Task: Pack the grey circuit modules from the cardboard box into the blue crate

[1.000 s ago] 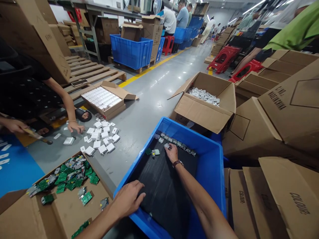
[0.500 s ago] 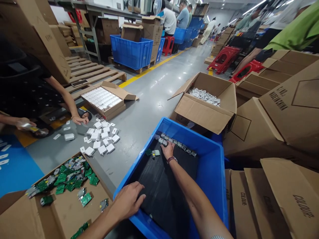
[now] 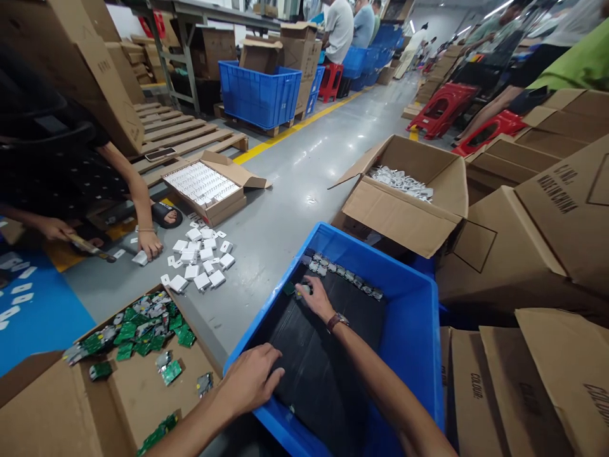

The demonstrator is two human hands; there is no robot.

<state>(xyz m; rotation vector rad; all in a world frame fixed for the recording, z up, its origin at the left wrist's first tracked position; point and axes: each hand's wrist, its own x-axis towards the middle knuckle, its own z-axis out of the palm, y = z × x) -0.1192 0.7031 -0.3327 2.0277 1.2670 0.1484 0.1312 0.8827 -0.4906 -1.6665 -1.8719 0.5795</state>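
Note:
A blue plastic crate (image 3: 409,324) stands in front of me with a black liner (image 3: 314,362) on its floor. A row of small grey and green parts (image 3: 347,275) lies along its far wall. My right hand (image 3: 314,296) reaches to the far left of the liner, fingers closing over a small part (image 3: 301,290) beside a green piece (image 3: 288,287). My left hand (image 3: 252,379) rests on the crate's near left rim, fingers curled over the edge and touching the liner.
An open carton (image 3: 95,406) of green circuit boards (image 3: 143,327) sits at my left. White adapter shells (image 3: 202,257) lie on the floor near a seated person's hand (image 3: 150,243). Open cartons (image 3: 404,203) and stacked boxes (image 3: 537,241) crowd the right. People work farther back.
My right hand slid left along the far row to the loose part at the liner's corner. The view tilted slightly. The seated person's hand moved down onto a white shell.

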